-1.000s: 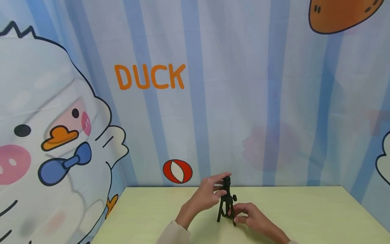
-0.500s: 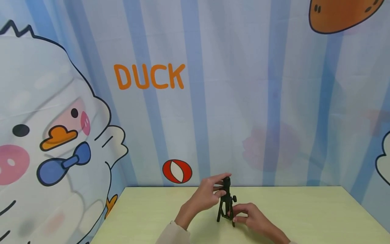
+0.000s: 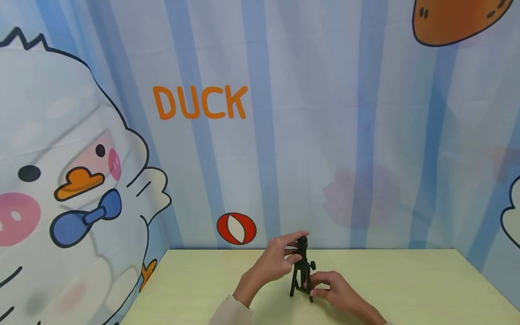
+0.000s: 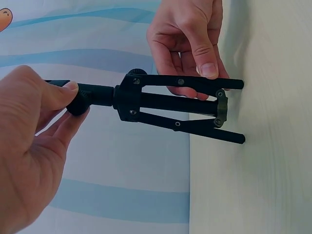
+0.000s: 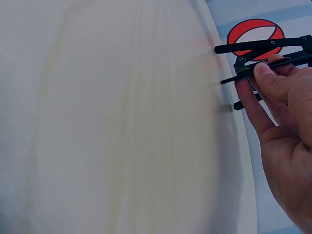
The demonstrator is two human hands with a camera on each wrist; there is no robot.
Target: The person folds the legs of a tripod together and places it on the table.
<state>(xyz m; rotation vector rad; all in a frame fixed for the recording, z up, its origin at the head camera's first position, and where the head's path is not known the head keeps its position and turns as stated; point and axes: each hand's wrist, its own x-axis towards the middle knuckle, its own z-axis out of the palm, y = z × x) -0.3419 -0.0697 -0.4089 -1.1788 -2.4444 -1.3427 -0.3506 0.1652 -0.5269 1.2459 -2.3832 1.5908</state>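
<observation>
A small black tripod (image 3: 302, 266) stands upright on the pale yellow table, its legs only slightly spread. My left hand (image 3: 276, 259) grips the tripod's head, with thumb and fingers on either side and the index finger across the top. Low down on the right, my right hand (image 3: 335, 289) pinches one leg between thumb and fingers. In the left wrist view the tripod (image 4: 178, 102) shows its centre column, leg braces and a round knob. The right wrist view shows the thumb of my right hand (image 5: 287, 126) pressed on a leg near the lower brace.
The table (image 3: 406, 284) extends to both sides of the tripod. Behind it hangs a blue-striped curtain (image 3: 308, 135) printed with a duck, the word DUCK and a red-and-white oval. A beige sleeve (image 3: 233, 311) covers the left forearm.
Both hands keep their holds on the tripod. The leg pinched by the right hand has shifted very slightly inward since the first frame.
</observation>
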